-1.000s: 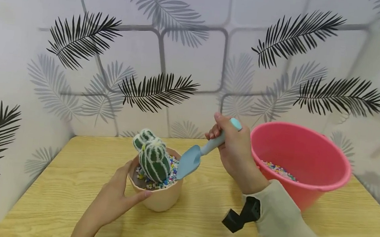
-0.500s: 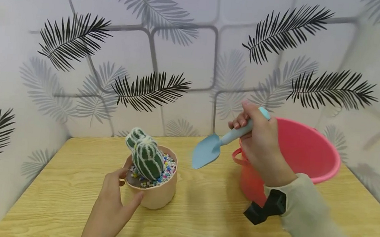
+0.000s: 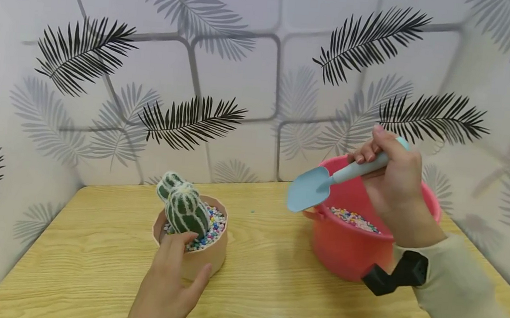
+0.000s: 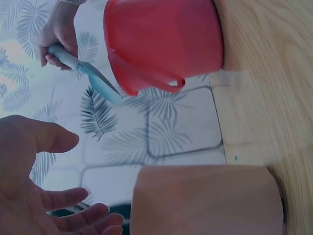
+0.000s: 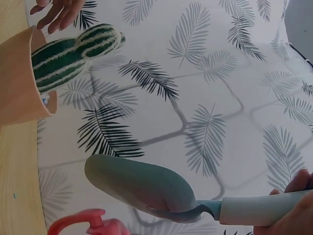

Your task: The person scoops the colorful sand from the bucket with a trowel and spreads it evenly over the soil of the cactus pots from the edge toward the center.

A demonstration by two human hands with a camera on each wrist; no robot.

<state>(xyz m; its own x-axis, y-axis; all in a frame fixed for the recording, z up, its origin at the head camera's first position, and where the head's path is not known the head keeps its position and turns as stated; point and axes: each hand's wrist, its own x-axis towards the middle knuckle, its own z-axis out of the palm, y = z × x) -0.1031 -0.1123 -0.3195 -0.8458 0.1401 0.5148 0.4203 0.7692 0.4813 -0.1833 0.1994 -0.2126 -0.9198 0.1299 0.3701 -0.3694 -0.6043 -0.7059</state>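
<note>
My right hand (image 3: 395, 177) grips the pale handle of a light blue hand trowel (image 3: 308, 189), whose blade points left, level with the bucket's rim. In the right wrist view the inside of the trowel blade (image 5: 142, 183) shows no beads. Below and behind it stands a pink bucket (image 3: 346, 251) holding colourful beads (image 3: 353, 219). My left hand (image 3: 169, 282) is at the near side of a peach flowerpot (image 3: 217, 251), fingers loosely spread. The left wrist view shows this hand (image 4: 17, 166) holding nothing. A knitted-looking green cactus (image 3: 186, 213) leans in the pot among small coloured beads (image 3: 216, 223).
Both containers stand on a wooden table (image 3: 259, 279), with a gap between them. A tiny blue speck (image 3: 252, 211) lies on the tabletop there. Leaf-patterned wall covering (image 3: 242, 88) rises behind the table. A black camera mount (image 3: 396, 274) sits on my right wrist.
My right hand has carried the trowel from over the pot's rim rightward to the bucket. My left hand has loosened from the pot's side and shifted to its near front.
</note>
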